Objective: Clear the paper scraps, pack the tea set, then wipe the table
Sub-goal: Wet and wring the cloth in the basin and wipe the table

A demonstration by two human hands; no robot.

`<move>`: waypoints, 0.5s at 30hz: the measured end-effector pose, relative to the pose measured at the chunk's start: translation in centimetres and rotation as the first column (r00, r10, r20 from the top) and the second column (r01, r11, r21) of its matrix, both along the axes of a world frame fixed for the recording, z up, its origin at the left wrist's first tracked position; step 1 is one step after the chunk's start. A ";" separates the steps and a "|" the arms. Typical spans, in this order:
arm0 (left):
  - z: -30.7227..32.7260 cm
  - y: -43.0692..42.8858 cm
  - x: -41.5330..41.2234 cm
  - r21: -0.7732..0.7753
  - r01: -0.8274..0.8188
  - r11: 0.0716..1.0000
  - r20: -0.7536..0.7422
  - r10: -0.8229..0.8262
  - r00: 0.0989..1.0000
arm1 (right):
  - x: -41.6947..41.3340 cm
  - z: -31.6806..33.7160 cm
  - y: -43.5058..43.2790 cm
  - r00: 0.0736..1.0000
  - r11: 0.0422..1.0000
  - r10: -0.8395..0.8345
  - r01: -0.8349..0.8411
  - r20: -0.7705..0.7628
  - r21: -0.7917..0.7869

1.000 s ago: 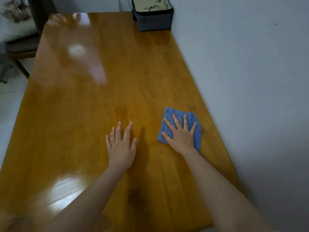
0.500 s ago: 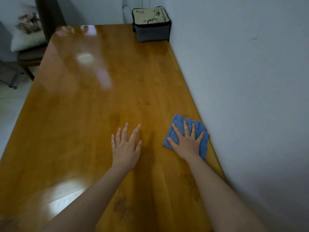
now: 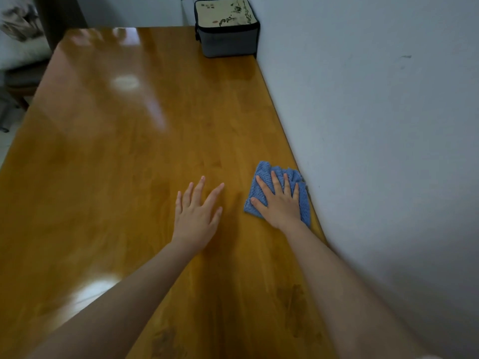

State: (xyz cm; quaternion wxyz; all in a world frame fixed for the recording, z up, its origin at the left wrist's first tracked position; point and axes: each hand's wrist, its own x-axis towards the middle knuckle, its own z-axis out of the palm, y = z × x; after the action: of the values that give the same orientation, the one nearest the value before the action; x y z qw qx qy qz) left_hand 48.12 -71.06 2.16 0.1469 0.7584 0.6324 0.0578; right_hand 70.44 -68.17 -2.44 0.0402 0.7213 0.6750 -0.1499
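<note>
Fingers (image 3: 275,181) of the right hand (image 3: 281,207) lie straight and spread on a blue knitted-looking cloth (image 3: 261,169). The grip here is therefore not a clamp: the hand is flat and opened, and it presses the folded cloth down on the glossy orange-brown wooden bench (image 3: 129,156). I think a flat palm is used because it gives even pressure over the whole cloth, which suits wiping better than a pinch would.

The left hand (image 3: 197,216) is just beside it, toward the middle of the bench. Its fingers are also straight and it holds nothing. I cannot tell if it touches the wood or hovers a little above it; probably it is there to steady the person who leans forward.

The cloth is at the right edge of the bench, just beside the pale grey wall (image 3: 375,125). By my judgement this narrow strip along the wall is the part being wiped now. Some darker patches show on the wood nearer to the person, but whether they are damp marks or stains I cannot say.

In the far right corner, against the wall, stands a grey square fabric bag (image 3: 228,45) with a closed beige top. Its top carries a dark branch drawing, a small red mark and a few small characters, too small to read. No paper scraps and no tea things are seen on the bench, so the task seems to be in its last step.
</note>
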 end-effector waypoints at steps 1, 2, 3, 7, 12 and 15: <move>0.0 0.2 0.1 0.000 -0.003 1.000 0.000 0.003 1.000 | 0.1 0.0 0.6 1.000 1.000 0.009 -0.009 0.002 0.007; -0.1 0.4 0.1 0.005 -0.006 1.000 0.002 0.006 1.000 | 0.1 0.0 1.3 1.000 1.000 0.017 -0.017 0.004 0.017; -0.1 0.6 0.1 0.011 -0.008 1.000 0.004 0.008 1.000 | 0.2 0.0 2.0 1.000 0.999 0.026 -0.026 0.006 0.024; -0.2 1.4 -0.1 0.021 -0.026 0.999 0.006 0.026 1.000 | 0.2 -0.1 4.8 0.999 0.998 0.044 -0.043 -0.001 0.039; -0.3 3.3 -0.1 0.022 -0.009 1.000 -0.002 0.009 1.000 | 0.2 -0.3 7.8 0.999 0.997 0.045 -0.045 0.000 0.055; -0.2 4.7 0.1 0.040 0.007 0.999 -0.008 -0.007 1.000 | 0.2 -0.4 9.4 0.999 0.997 0.044 -0.044 0.002 0.058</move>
State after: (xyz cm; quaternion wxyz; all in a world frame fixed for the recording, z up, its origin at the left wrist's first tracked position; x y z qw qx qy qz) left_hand 48.22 -66.35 1.94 0.1293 0.7635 0.6292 0.0669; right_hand 70.65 -58.77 -2.79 0.0228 0.7072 0.6948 -0.1288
